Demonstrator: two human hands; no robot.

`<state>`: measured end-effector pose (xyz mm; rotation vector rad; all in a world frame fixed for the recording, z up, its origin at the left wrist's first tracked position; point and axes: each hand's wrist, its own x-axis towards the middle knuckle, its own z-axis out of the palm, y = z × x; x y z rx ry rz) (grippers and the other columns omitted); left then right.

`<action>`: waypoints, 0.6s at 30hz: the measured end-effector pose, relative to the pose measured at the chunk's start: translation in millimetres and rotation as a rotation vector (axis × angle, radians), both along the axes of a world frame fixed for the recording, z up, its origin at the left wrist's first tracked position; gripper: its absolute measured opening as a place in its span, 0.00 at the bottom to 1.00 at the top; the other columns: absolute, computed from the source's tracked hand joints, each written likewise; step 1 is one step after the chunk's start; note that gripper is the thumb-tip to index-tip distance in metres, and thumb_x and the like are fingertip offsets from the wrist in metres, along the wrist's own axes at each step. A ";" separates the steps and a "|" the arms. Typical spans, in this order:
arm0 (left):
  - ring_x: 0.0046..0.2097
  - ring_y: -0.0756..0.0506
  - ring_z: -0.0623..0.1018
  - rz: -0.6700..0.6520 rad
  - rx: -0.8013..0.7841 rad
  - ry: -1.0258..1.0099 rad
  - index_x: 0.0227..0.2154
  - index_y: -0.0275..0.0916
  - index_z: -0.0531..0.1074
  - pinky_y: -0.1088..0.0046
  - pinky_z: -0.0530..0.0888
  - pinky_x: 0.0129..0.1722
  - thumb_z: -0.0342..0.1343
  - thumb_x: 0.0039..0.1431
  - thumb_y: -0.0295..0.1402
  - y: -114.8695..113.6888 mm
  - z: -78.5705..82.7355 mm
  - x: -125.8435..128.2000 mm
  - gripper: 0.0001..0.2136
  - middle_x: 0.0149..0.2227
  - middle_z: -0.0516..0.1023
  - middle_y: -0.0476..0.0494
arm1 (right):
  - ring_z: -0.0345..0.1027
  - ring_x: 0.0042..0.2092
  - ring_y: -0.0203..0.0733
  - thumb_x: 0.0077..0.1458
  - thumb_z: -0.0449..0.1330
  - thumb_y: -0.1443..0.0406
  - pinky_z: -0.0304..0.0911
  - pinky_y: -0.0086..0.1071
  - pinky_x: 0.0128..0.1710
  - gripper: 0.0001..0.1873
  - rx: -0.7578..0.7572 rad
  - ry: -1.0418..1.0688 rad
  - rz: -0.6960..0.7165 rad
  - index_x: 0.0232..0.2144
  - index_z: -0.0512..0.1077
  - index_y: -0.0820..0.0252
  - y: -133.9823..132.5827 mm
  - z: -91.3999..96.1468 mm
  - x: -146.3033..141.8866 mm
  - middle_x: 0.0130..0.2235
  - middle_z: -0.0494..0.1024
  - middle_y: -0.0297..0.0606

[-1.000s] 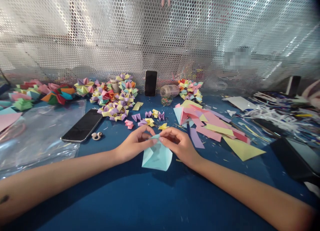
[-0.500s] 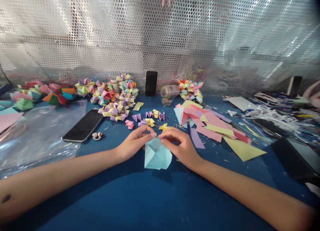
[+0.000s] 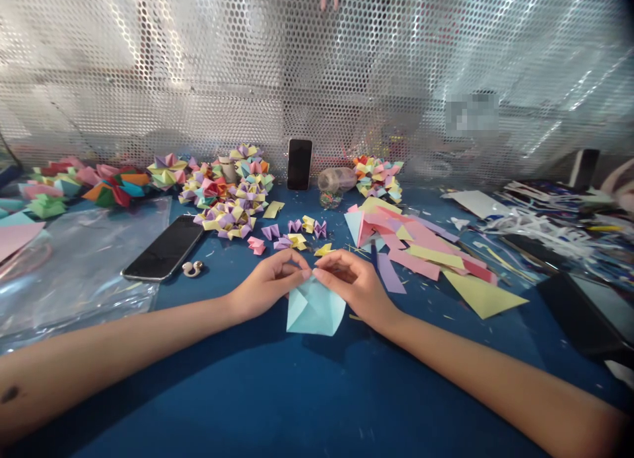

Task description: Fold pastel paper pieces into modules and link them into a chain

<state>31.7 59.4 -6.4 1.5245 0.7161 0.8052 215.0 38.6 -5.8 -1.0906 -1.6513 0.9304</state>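
Note:
A light blue sheet of origami paper point(image 3: 316, 309), marked with creases, hangs from my fingertips just over the blue table. My left hand point(image 3: 270, 280) pinches its top edge between thumb and fingers. Close beside it, my right hand point(image 3: 354, 286) grips the same edge, thumb pressed on the near face. The fingertips behind the paper are partly hidden. Just beyond my hands lie small folded pieces, among them a yellow one point(image 3: 324, 249), a pink one point(image 3: 256, 245) and a purple one point(image 3: 271, 231).
Paper strips and sheets point(image 3: 421, 243) spread to the right, near a pen point(image 3: 374, 257). To the left are a phone point(image 3: 163, 248), an earbud-like clip point(image 3: 192, 268) and a plastic bag point(image 3: 84, 266). Folded paper clusters point(image 3: 228, 214), an upright phone point(image 3: 300, 164) and a jar point(image 3: 337, 179) stand behind.
My right thumb has shifted left and up along the paper's top edge, closer to my left thumb. The sheet's right side has swung slightly outward. My left hand has barely moved.

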 end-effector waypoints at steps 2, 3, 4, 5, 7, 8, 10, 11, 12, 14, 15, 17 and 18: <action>0.21 0.56 0.59 0.009 0.011 -0.004 0.32 0.36 0.64 0.78 0.52 0.20 0.54 0.57 0.38 0.5 -1.2 0.1 0.10 0.21 0.63 0.54 | 0.70 0.36 0.38 0.49 0.62 0.61 0.67 0.33 0.36 0.09 0.008 0.012 -0.015 0.33 0.70 0.57 1.0 -1.8 -0.1 0.34 0.74 0.36; 0.21 0.55 0.59 0.015 0.017 -0.003 0.32 0.36 0.64 0.78 0.52 0.20 0.54 0.57 0.39 0.8 -1.8 0.3 0.10 0.21 0.64 0.54 | 0.70 0.37 0.38 0.49 0.62 0.61 0.67 0.33 0.37 0.09 0.016 0.015 -0.019 0.33 0.70 0.57 1.2 -2.4 0.0 0.34 0.74 0.36; 0.21 0.55 0.60 0.023 0.019 0.000 0.33 0.36 0.65 0.78 0.53 0.20 0.54 0.57 0.39 1.2 -2.1 0.4 0.10 0.22 0.64 0.54 | 0.70 0.37 0.38 0.49 0.62 0.61 0.67 0.33 0.37 0.09 0.024 0.018 -0.021 0.33 0.70 0.57 1.2 -2.7 0.1 0.34 0.74 0.35; 0.21 0.55 0.60 0.030 0.019 0.007 0.34 0.37 0.65 0.78 0.53 0.20 0.54 0.56 0.40 1.5 -2.4 0.6 0.11 0.22 0.64 0.53 | 0.70 0.37 0.37 0.50 0.62 0.61 0.67 0.32 0.37 0.08 0.033 0.020 -0.024 0.34 0.69 0.57 1.0 -2.7 0.2 0.34 0.74 0.35; 0.21 0.55 0.62 0.043 0.014 0.029 0.35 0.37 0.65 0.79 0.55 0.20 0.54 0.56 0.40 2.0 -2.6 0.9 0.12 0.21 0.64 0.53 | 0.70 0.37 0.37 0.50 0.62 0.62 0.67 0.32 0.37 0.08 0.045 0.022 -0.027 0.34 0.69 0.57 0.3 -2.1 0.3 0.33 0.74 0.35; 0.21 0.55 0.62 0.051 0.011 0.041 0.35 0.37 0.66 0.79 0.56 0.20 0.54 0.56 0.41 2.1 -2.6 1.0 0.12 0.21 0.64 0.54 | 0.70 0.36 0.37 0.50 0.62 0.62 0.67 0.31 0.37 0.08 0.049 0.023 -0.029 0.34 0.69 0.57 -0.2 -1.6 0.2 0.33 0.73 0.35; 0.21 0.55 0.62 0.062 0.010 0.055 0.33 0.36 0.66 0.80 0.58 0.21 0.55 0.56 0.41 2.3 -2.8 0.9 0.12 0.21 0.63 0.54 | 0.70 0.36 0.36 0.50 0.61 0.63 0.67 0.31 0.36 0.08 0.055 0.028 -0.030 0.34 0.68 0.57 -0.8 -0.7 0.1 0.33 0.73 0.35; 0.22 0.55 0.63 0.066 0.012 0.056 0.32 0.36 0.67 0.80 0.59 0.21 0.55 0.55 0.41 2.4 -3.0 0.7 0.12 0.21 0.64 0.54 | 0.70 0.35 0.36 0.50 0.61 0.63 0.67 0.31 0.36 0.08 0.058 0.031 -0.029 0.34 0.68 0.57 -1.0 -0.4 0.0 0.32 0.73 0.34; 0.22 0.55 0.63 0.067 0.013 0.054 0.32 0.36 0.67 0.80 0.59 0.22 0.55 0.55 0.41 2.5 -3.2 0.6 0.12 0.21 0.64 0.53 | 0.70 0.35 0.36 0.50 0.61 0.63 0.67 0.31 0.36 0.08 0.061 0.034 -0.027 0.34 0.68 0.57 -1.2 -0.3 -0.1 0.32 0.73 0.34; 0.23 0.55 0.64 0.062 0.009 0.046 0.32 0.35 0.67 0.80 0.60 0.22 0.55 0.55 0.40 2.7 -3.4 0.3 0.11 0.22 0.65 0.53 | 0.70 0.35 0.36 0.50 0.61 0.63 0.67 0.31 0.36 0.08 0.064 0.036 -0.022 0.34 0.68 0.57 -1.3 -0.5 -0.1 0.32 0.73 0.34; 0.23 0.55 0.64 0.058 0.004 0.043 0.32 0.35 0.67 0.80 0.60 0.23 0.55 0.55 0.40 2.7 -3.2 0.3 0.11 0.22 0.65 0.53 | 0.69 0.36 0.36 0.50 0.62 0.63 0.67 0.31 0.36 0.08 0.064 0.035 -0.022 0.34 0.68 0.57 -1.3 -0.6 -0.1 0.32 0.73 0.34; 0.23 0.55 0.64 0.052 -0.003 0.035 0.32 0.35 0.66 0.80 0.60 0.22 0.55 0.55 0.39 2.7 -2.4 0.4 0.11 0.22 0.65 0.53 | 0.69 0.36 0.36 0.50 0.62 0.63 0.68 0.31 0.37 0.08 0.064 0.034 -0.025 0.33 0.68 0.57 -1.2 -0.8 0.0 0.33 0.73 0.35; 0.23 0.55 0.64 0.050 -0.007 0.034 0.31 0.35 0.66 0.80 0.60 0.22 0.55 0.55 0.39 2.7 -1.7 0.6 0.11 0.22 0.64 0.53 | 0.69 0.36 0.36 0.50 0.62 0.63 0.68 0.32 0.37 0.08 0.066 0.034 -0.026 0.33 0.68 0.57 -1.0 -0.9 0.0 0.33 0.73 0.35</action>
